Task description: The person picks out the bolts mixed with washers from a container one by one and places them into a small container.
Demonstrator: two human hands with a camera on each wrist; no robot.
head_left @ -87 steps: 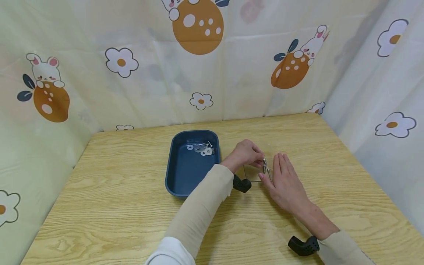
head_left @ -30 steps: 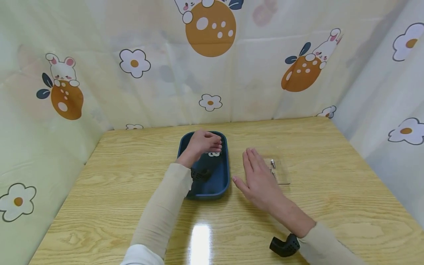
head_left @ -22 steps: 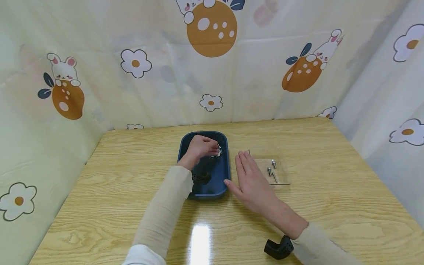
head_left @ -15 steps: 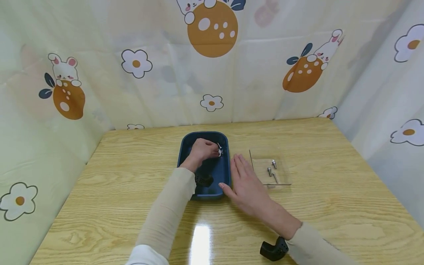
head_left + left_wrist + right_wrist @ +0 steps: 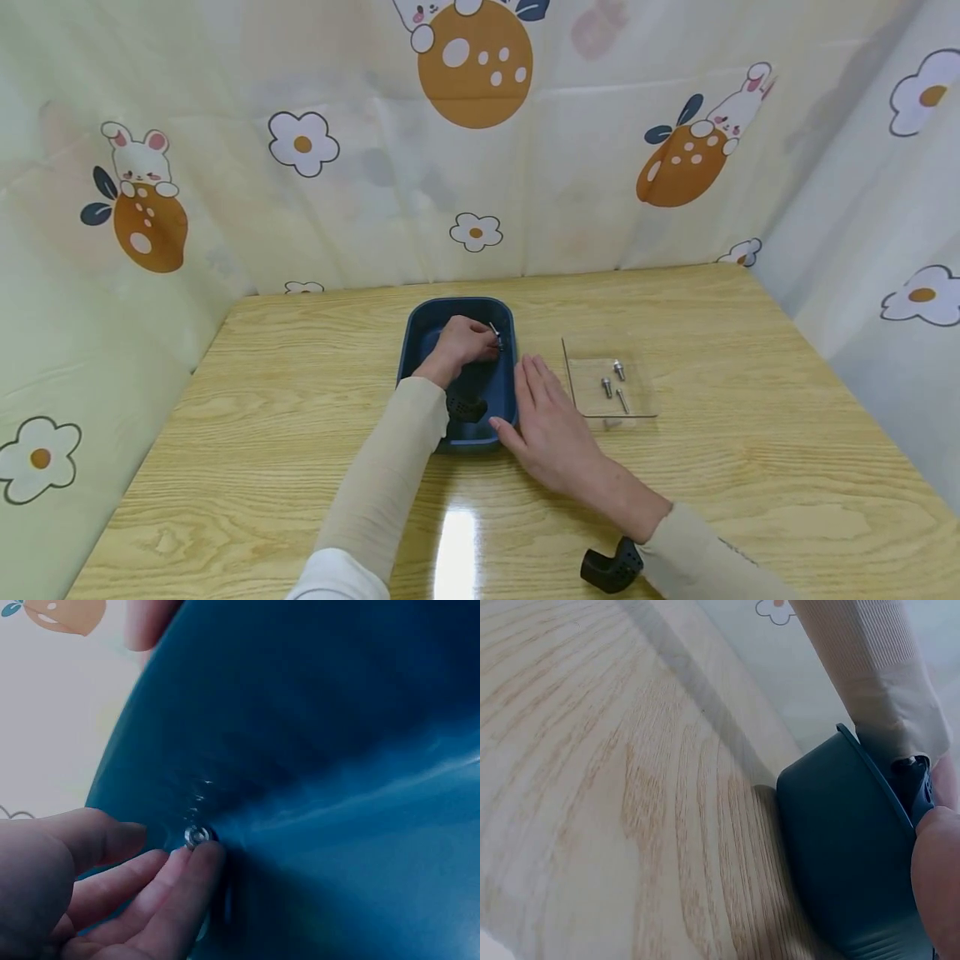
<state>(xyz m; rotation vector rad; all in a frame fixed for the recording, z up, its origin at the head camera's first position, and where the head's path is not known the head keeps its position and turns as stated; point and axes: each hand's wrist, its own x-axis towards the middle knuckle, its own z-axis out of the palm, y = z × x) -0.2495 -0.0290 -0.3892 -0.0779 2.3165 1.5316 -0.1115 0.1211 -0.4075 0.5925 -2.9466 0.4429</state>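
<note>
Inside the blue tray (image 5: 403,367), the left hand (image 5: 459,343) reaches down at the right wall, beside small metal parts (image 5: 497,335). In the left wrist view, fingertips of the left hand (image 5: 142,900) touch a round metal piece (image 5: 198,837) by the tray wall (image 5: 150,742); the thumb stands apart from it. Straight fingers of the right hand (image 5: 557,433) lie along the tray's outer right side, thumb over the rim. Part of the right hand (image 5: 937,877) also shows against the tray (image 5: 840,840) in the right wrist view. The left hand hides most of the tray's contents.
Right of the right hand, a clear flat piece or shallow case (image 5: 592,416) holds three screws (image 5: 622,401). A black curved device (image 5: 612,570) is at the right wrist, another (image 5: 467,407) at the left. A patterned curtain (image 5: 360,200) stands behind the wooden table (image 5: 300,433).
From the clear piece, the left hand has moved left and down into the tray. The right hand has slid left from the clear piece to the tray's side, uncovering the screws.
</note>
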